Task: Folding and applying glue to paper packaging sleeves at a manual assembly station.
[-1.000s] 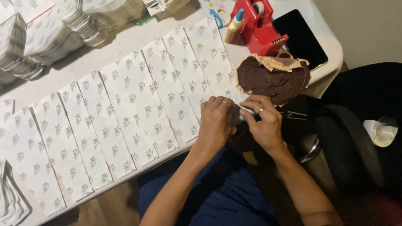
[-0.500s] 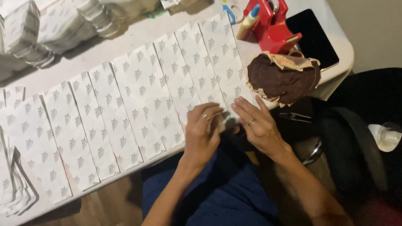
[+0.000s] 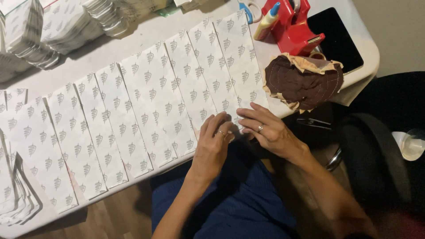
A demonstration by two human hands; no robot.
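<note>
Hands, left [image 3: 214, 140] and right [image 3: 265, 128], pressed flat with fingers loose on one of eight printed sheets [image 3: 155, 106], long axes crossing the counter [image 3: 110, 48] toward its front edge.

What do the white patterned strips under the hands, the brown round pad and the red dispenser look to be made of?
The white patterned strips look like thin matte paper: flat, crisply edged, printed with small grey motifs. The brown round pad looks like soft fabric, with curved stitch lines and a tan cloth edge. The red dispenser looks like glossy moulded plastic. The left hand and right hand press on the strips' near ends.
</note>
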